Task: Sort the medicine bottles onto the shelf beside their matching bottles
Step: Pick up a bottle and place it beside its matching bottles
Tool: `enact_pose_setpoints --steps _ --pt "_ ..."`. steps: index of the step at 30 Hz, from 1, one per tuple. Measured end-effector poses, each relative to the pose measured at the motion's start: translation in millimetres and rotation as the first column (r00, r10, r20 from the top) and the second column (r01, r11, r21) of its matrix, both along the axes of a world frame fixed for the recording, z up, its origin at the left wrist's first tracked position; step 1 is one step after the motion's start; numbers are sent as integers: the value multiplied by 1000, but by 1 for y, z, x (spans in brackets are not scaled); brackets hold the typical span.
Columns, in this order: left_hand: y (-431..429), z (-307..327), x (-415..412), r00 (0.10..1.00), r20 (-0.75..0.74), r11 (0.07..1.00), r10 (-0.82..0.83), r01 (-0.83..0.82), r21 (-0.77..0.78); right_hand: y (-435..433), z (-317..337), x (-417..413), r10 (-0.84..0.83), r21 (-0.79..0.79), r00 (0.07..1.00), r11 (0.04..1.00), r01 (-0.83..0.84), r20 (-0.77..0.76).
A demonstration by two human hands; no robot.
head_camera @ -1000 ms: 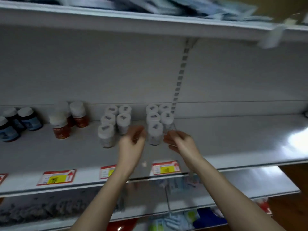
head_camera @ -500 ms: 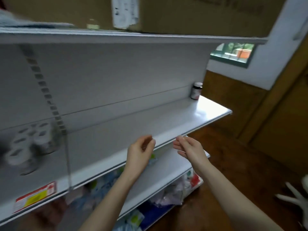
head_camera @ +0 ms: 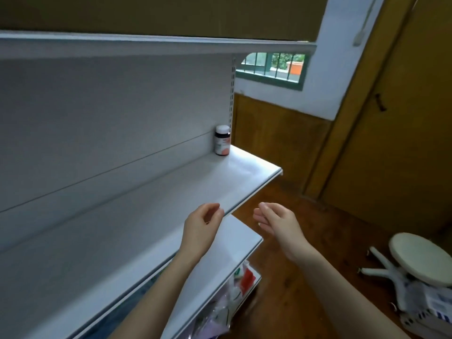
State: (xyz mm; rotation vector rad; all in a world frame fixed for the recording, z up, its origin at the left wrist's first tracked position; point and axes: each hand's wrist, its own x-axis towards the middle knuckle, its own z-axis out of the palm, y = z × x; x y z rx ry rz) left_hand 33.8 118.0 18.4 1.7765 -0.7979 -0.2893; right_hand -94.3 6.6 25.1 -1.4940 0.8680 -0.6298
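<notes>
Medicine bottle (head_camera: 222,140): is standing alone at the far back right corner of the middle shelf (head_camera: 171,192), just beside the back panel (head_camera: 110,113) and the slotted upright (head_camera: 231,94).
Bottle axis: is running vertically; the white cap is pointing up and the base is sitting flat on the shelf.
Bottle label: is facing the camera; the body is showing dark with a white and pink-orange label, and the print is too small to read.
Left hand (head_camera: 200,226): is hovering at the shelf's front edge, well apart from the bottle; the fingers are curling loosely toward the thumb and grasping nothing.
Right hand (head_camera: 278,221): is hovering near the left one, past the shelf's right end and above the floor; the fingers are lying relaxed and empty.
Forearms: are running out through the bottom edge and are being cut off there.
Lower shelf (head_camera: 227,245): is being partly covered by the left forearm.
Packets (head_camera: 242,277): are lying below the lower shelf; they are blurred and cannot be identified.
Upper shelf (head_camera: 146,45): is being cut off at the left edge.
Stool (head_camera: 420,258): is lying tipped over on the wooden floor at the right, with its seat being clipped by the frame edge.
</notes>
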Motion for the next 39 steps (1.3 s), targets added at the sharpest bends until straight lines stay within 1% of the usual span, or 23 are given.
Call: enact_pose_setpoints --steps 4,7,12,17,22,27,30,33,39 --pt "-60 1 17 1000 -20 999 -2 3 41 -59 3 16 -11 -11 1000 1000 11 3" --pt "-95 5 28 999 -40 998 2 1 63 -94 0 26 -12 12 1000 1000 12 0" --pt "-149 4 47 998 -54 993 42 -36 110 -159 -8 53 49 46 999 998 -48 -16" --pt "-194 -4 63 982 -67 973 179 -167 158 -223 -12 94 188 21 981 982 -187 -38" --pt "-231 -12 78 922 -130 923 365 -341 178 -281 -11 132 310 20 946 951 -310 -96" --pt "-255 -19 95 885 -159 893 437 -406 197 -311 -16 171 436 65 891 900 -431 -128" --pt "-267 -21 111 874 -180 885 452 -415 209 -320 -20 198 471 45 864 881 -471 -180" --pt "-280 -23 128 867 -191 880 460 -419 223 -327 -21 221 510 30 838 857 -515 -192" --pt "-301 -29 166 865 -162 864 474 -422 273 -339 -24 257 506 -6 828 853 -523 -242"
